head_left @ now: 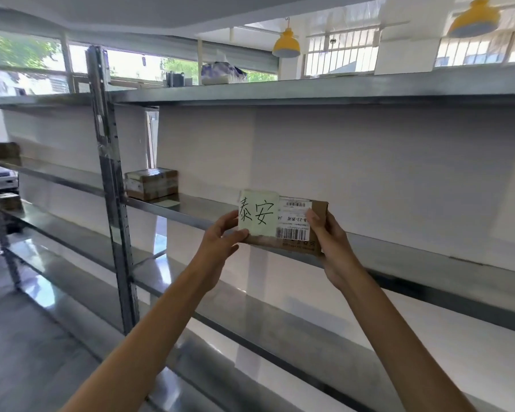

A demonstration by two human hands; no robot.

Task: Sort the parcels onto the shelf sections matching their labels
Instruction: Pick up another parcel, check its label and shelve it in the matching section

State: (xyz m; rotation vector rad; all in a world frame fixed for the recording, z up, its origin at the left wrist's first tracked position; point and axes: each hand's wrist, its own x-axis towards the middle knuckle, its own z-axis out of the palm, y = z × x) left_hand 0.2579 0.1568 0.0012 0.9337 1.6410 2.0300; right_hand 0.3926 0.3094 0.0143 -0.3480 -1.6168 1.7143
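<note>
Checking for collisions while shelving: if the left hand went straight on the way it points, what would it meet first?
Beyond the parcel it grips, the left hand likely meets only the white wall behind the shelf; the stacked boxes sit off to its left. Depth is unclear.

The shelf [414, 248] lies open right of the taped parcels [151, 184]; the upright post [113, 185] bars the left.

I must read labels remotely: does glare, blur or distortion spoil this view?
Head view: the handwritten note on the parcel is sharp and legible; fine text on the printed label is too soft to read; the windows are blown out; the wide-angle lens bends the reflective shelf edges.
</note>
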